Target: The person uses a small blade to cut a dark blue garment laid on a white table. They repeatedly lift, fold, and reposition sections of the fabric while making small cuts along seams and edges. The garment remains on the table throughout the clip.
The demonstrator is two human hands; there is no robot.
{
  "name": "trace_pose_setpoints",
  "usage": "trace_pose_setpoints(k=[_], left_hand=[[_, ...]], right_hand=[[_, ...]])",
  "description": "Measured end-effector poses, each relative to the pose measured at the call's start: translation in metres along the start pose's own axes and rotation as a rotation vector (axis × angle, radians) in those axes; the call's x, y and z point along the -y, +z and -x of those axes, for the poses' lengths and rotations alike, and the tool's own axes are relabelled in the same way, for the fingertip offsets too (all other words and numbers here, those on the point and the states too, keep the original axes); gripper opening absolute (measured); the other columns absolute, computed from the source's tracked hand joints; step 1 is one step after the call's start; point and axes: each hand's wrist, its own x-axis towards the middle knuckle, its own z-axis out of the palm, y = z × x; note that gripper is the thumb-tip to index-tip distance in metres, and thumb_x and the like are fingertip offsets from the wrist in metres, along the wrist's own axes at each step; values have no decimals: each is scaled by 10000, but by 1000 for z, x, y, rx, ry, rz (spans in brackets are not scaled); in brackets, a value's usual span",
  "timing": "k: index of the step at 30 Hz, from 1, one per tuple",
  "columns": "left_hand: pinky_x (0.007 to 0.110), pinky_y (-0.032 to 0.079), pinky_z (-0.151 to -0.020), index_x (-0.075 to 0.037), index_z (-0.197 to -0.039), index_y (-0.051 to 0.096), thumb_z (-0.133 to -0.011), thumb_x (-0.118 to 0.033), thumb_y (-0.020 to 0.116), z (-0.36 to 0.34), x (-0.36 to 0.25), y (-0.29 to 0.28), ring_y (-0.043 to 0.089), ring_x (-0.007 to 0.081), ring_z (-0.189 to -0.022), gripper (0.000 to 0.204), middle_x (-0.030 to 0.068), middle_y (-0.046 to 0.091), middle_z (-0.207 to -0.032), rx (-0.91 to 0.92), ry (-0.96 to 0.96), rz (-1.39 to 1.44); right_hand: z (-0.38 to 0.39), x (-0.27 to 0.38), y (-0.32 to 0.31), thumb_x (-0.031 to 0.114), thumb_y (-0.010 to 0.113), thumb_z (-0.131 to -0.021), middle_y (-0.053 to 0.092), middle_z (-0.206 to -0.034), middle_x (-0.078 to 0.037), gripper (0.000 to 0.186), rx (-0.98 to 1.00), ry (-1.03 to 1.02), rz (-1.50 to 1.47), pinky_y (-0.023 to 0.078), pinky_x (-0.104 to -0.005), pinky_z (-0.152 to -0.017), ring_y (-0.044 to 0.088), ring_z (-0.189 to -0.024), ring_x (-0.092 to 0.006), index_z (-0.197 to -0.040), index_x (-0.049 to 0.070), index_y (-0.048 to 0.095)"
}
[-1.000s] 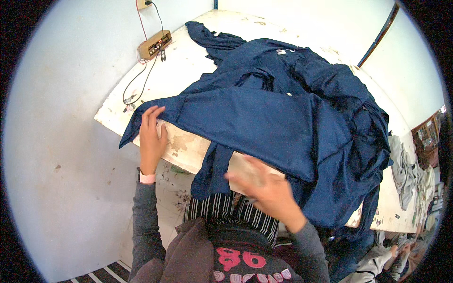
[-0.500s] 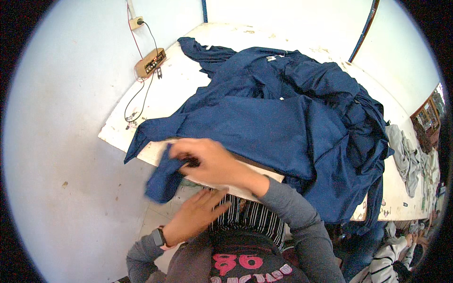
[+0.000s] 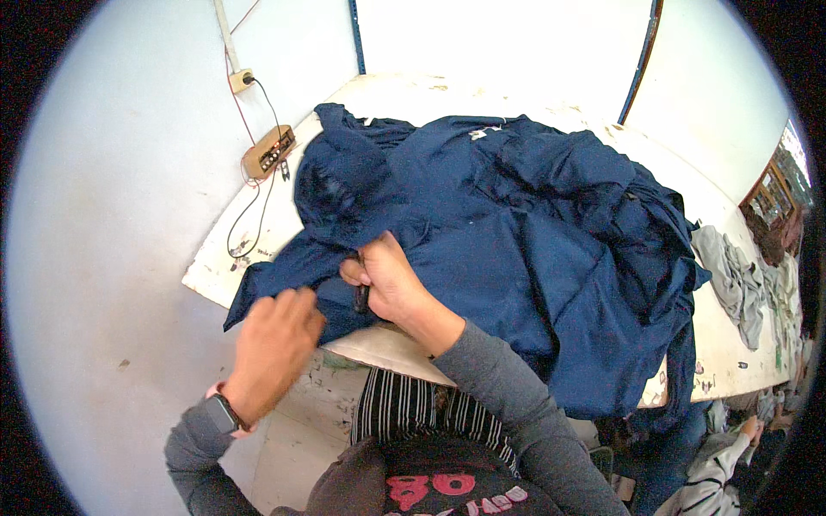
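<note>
Far left: a pale wall (image 3: 112, 267), with a wall outlet (image 3: 240, 81) mounted on it. The white, chipped surface (image 3: 212, 268) begins beside the wall; at its back left sits a small brown box (image 3: 269, 153) with dark fittings along its front.

My left hand (image 3: 277, 344), dark watch (image 3: 224, 414) at the wrist, is at the near left edge of the surface, over the pointed end of the dark blue cloth (image 3: 473, 262). Fingers bent, knuckles up. The hand is motion-blurred and its fingertips are hidden, so I cannot tell whether it has hold of the cloth or only touches it.

Just right of it, a slim black tool (image 3: 361, 297) points down out of my right hand (image 3: 385, 273). That hand is closed, fingers curled around the tool, set against the cloth's near left part. Cloth bunches upward just beyond the knuckles. The main mass of the cloth lies beyond and to the right of both hands, creased, its right end hanging over the near edge.

My black-and-white striped garment (image 3: 430, 413) shows below the edge. Far right: crumpled grey cloth (image 3: 731, 284) on the surface, and below it another person's sleeve (image 3: 718, 464), light with dark stripes.
</note>
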Motion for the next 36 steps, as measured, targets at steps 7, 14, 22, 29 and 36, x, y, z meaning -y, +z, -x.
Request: trace_pose_setpoints(k=[7, 14, 22, 29, 36], left_hand=[[427, 467, -1018, 4, -1345, 573, -960, -165, 447, 15, -30, 79, 552, 286, -1252, 439, 151, 552, -1448, -215, -176, 2505], [412, 443, -1156, -65, -1617, 287, -1031, -120, 518, -25, -94, 119, 480, 273, -1417, 632, 148, 303, -1667, -1091, -764, 2122], [294, 529, -715, 38, -1171, 728, -748, 8, 713, 1, -76, 138, 673, 118, -776, 425, 168, 725, -1276, -692, -672, 1018], [328, 463, -614, -63, -1258, 727, -694, 6, 668, -14, -94, 130, 591, 221, -639, 571, 114, 756, -1187, -660, -776, 799], [381, 412, -734, -71, -1038, 731, -729, -19, 752, 0, -104, 108, 622, 269, -765, 314, 70, 731, -971, -408, -600, 714]], right_hand=[[28, -26, -18, 68, 635, -972, 677, -945, -23, 233, -190, 25, 180, 447, -239, -568, 586, -694, -91, -1204, 51, 619], [58, -22, -42, -72, 634, -703, 655, -1185, -107, 463, 270, -697, 1175, 556, -366, -812, 694, -984, -296, -1155, 20, 674], [107, -7, -35, 156, 698, -779, 600, -1282, -221, 488, 345, -261, 1339, 566, -430, -816, 681, -1033, -399, -1229, -15, 620], [135, -33, -25, 228, 775, -862, 633, -1132, -112, 384, -87, -865, 1616, 552, -323, -595, 685, -699, -253, -1193, 73, 659], [127, -27, -32, 102, 744, -821, 689, -1061, -143, 343, -90, -566, 1587, 556, -354, -659, 705, -760, -280, -1155, 49, 689]])
